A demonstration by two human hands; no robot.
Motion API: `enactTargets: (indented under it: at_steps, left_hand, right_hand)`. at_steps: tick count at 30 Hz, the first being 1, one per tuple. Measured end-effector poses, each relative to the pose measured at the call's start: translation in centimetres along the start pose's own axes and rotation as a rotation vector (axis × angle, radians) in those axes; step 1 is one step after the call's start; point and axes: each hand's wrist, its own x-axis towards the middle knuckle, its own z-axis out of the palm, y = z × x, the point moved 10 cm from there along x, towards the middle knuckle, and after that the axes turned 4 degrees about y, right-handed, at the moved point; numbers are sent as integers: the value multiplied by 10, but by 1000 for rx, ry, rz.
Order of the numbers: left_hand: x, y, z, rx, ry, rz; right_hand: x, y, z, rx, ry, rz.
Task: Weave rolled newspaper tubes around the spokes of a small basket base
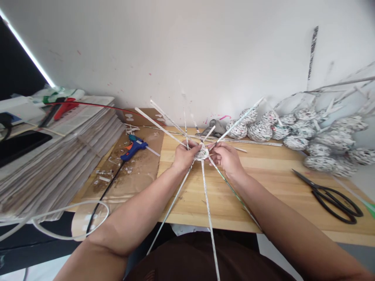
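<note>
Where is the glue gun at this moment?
On the left of the head view, the blue glue gun lies on the brown cardboard, between the newspaper stack and the left hand.

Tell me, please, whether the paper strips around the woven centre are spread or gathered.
Spread: the paper strips fan out from the woven centre in several directions, with clear gaps between many.

You have a blue glue gun (133,150) lying on a brown cardboard sheet (140,173) on the bench (281,164). Left of the glue gun, you see stacked newspapers (58,168); well to its right, black scissors (315,188); right of it and farther back, woven paper balls (259,132).
</note>
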Motion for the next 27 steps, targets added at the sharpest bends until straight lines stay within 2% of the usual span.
enactTargets:
  at_steps: [3, 7, 13, 15, 18, 22, 27]
  left_hand:
    - [3, -1, -2, -28, -1, -15]
    - [5, -4, -4, -36, 0, -45]
    - [2, -1, -6, -18, 15, -31]
    - [0, 3, -5, 10, 14, 5]
    - [-4, 7, 2, 57, -15, 48]
    - [-9, 5, 9, 60, -29, 70]
    - [-14, 8, 15, 55, -37, 141]
  right_hand:
    - [2, 18, 7, 8, -109, 142]
    - [-6, 28, 24, -48, -303, 175]
    - [-10, 26, 32, 32, -349, 149]
    - [-10, 26, 32, 14, -307, 123]
    - [-8, 22, 27, 14, -162, 38]
    - [-8, 19, 17, 180, 47, -23]
    - [-8, 21, 11, 344, 161, -14]
